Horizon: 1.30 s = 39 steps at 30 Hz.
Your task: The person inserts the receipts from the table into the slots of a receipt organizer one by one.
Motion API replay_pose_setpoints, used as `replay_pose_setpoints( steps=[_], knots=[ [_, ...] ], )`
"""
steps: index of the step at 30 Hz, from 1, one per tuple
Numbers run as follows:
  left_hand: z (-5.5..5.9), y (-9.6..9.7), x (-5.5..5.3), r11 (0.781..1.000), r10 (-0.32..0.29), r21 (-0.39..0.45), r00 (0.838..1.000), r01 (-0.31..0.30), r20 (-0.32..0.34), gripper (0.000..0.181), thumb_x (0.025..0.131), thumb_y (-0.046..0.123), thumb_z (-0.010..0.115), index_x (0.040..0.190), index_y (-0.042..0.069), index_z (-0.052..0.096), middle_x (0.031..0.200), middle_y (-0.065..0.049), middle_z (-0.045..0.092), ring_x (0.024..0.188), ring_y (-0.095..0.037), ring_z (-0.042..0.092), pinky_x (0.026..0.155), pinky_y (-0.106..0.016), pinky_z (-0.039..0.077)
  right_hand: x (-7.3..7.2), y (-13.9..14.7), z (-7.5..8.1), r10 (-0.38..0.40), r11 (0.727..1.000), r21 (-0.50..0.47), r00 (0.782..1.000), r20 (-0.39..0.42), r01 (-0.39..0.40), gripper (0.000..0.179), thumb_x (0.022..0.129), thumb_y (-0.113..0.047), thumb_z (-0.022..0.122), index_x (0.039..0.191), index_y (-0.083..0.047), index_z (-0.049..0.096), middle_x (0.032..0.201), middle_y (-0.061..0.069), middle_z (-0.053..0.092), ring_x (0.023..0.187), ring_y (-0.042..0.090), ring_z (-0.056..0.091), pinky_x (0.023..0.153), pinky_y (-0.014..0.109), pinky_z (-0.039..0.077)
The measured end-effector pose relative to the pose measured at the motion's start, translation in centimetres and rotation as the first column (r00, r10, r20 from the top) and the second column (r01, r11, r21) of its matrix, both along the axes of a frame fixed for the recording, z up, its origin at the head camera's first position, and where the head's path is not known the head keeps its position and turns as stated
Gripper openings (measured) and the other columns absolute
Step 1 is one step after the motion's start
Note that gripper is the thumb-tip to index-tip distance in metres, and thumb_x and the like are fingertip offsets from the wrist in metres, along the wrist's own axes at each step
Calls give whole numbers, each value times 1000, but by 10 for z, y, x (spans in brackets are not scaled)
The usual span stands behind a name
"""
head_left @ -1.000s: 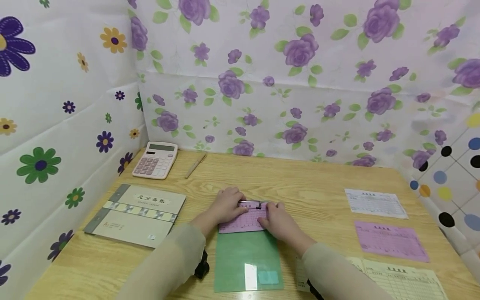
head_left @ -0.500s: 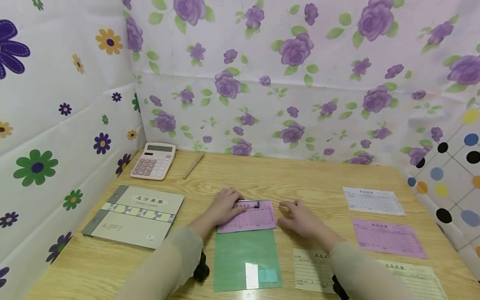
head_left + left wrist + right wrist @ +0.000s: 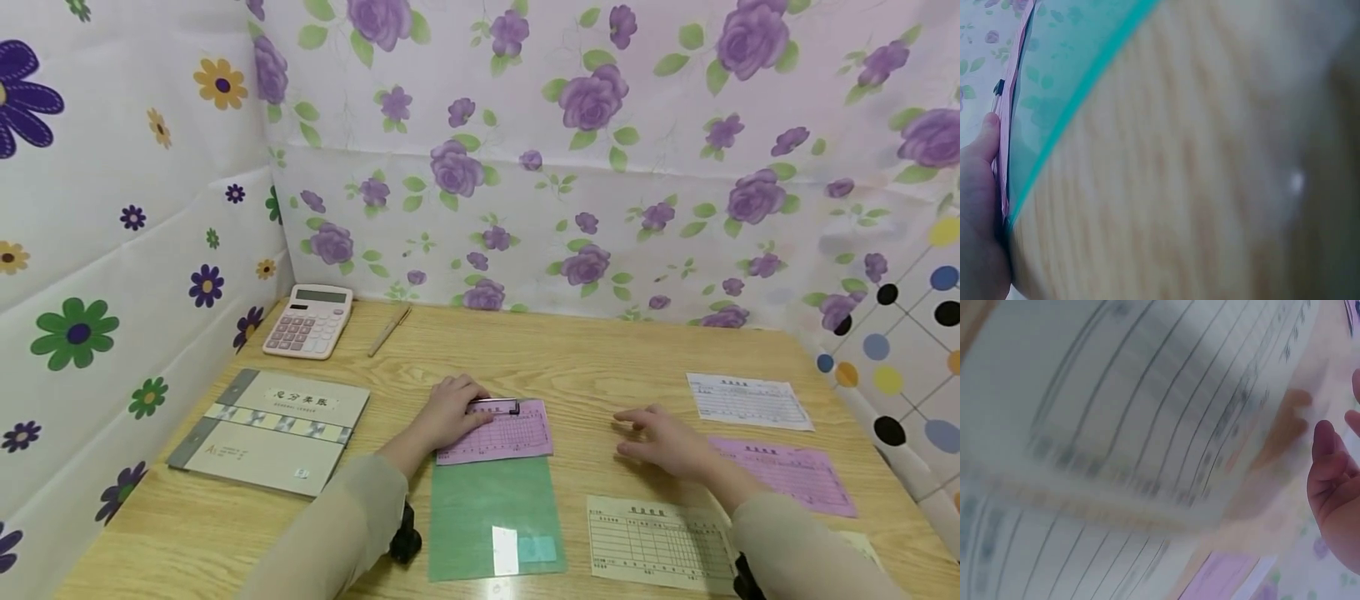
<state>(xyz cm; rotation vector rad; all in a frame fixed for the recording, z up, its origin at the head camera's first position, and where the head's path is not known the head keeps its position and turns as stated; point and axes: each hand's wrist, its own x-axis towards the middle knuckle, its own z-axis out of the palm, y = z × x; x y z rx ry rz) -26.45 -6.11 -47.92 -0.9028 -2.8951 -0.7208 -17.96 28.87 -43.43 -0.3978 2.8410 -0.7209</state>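
A green translucent clipboard (image 3: 495, 521) lies flat on the table, with a pink form (image 3: 517, 440) under the metal clip (image 3: 495, 406) at its far end. My left hand (image 3: 450, 414) holds its upper left corner, the thumb lying over the form beside the clip. In the left wrist view that thumb (image 3: 986, 140) sits against the pink sheet. My right hand (image 3: 663, 442), fingers loosely bent and holding nothing, hovers right of the clipboard. Nearest to it is a pale yellow form (image 3: 652, 546), which fills much of the right wrist view.
Along the right side lie a white form (image 3: 750, 402), another pink form (image 3: 795, 475) and a second yellow form (image 3: 858, 546), mostly behind the sleeve. At left are a ledger book (image 3: 277, 429), a calculator (image 3: 309, 322) and a pen (image 3: 389, 332). Patterned sheets enclose the table.
My right hand has let go of the clipboard's upper right side and moved right, over towards the loose forms. The left hand has stayed in place.
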Motion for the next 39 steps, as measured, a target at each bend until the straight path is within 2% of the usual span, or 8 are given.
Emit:
replay_pose_setpoints(
  steps=[2,7,12,20,24,27,33,39],
  knots=[
    [1,-1,0,1000,2,4,1000,-2,3,38,88,41,63,114,14,63,109,2,55,101,-19,46,93,-40,33,2,8,1,10,1000,8,1000,-4,-10,55,86,-38,66,131,-8,54,113,16,55,100,34,55,84,54,42],
    [2,-1,1,1000,-2,1,1000,2,2,37,88,41,64,114,14,63,110,1,55,102,-20,46,93,-41,33,11,28,5,17,1000,-16,998,61,-16,59,84,-39,68,131,-8,52,115,14,56,102,32,54,82,54,42],
    [1,0,0,1000,-5,-10,1000,5,-5,38,89,42,62,114,15,62,111,1,55,103,-19,47,93,-41,33,22,44,9,35,999,-10,996,82,-34,58,82,-41,70,129,-10,55,112,10,56,96,25,54,77,46,44],
    [2,0,1,1000,2,-14,1000,-2,3,38,89,43,61,115,15,61,111,0,54,102,-19,46,93,-41,33,42,59,7,141,988,39,983,119,-147,57,78,-50,69,125,-18,59,108,1,51,84,13,48,66,28,42],
    [3,0,0,1000,6,-22,1000,-5,10,38,89,42,61,116,14,61,112,-1,54,102,-20,46,93,-41,33,49,63,5,160,986,24,978,136,-165,54,77,-51,69,122,-23,60,103,-2,48,83,11,45,65,25,40],
    [4,0,-1,1000,9,-21,1000,-9,10,38,89,42,61,116,14,61,112,0,54,103,-20,46,94,-41,33,52,66,3,178,983,20,973,148,-183,54,77,-52,69,122,-25,59,104,-3,47,84,9,44,67,25,39],
    [5,0,-3,1000,-11,-8,1000,11,-5,39,89,43,61,115,14,62,112,0,55,104,-20,46,95,-40,33,56,71,-6,199,979,15,966,162,-204,58,77,-51,70,126,-24,57,105,0,42,76,6,39,59,25,33],
    [4,-2,-1,1000,-18,-11,1000,18,0,39,89,42,61,114,13,61,112,-1,55,103,-20,46,94,-41,33,52,67,-8,199,977,58,976,90,-205,54,77,-48,71,122,-21,59,101,-2,43,74,5,39,58,23,35]
  ],
)
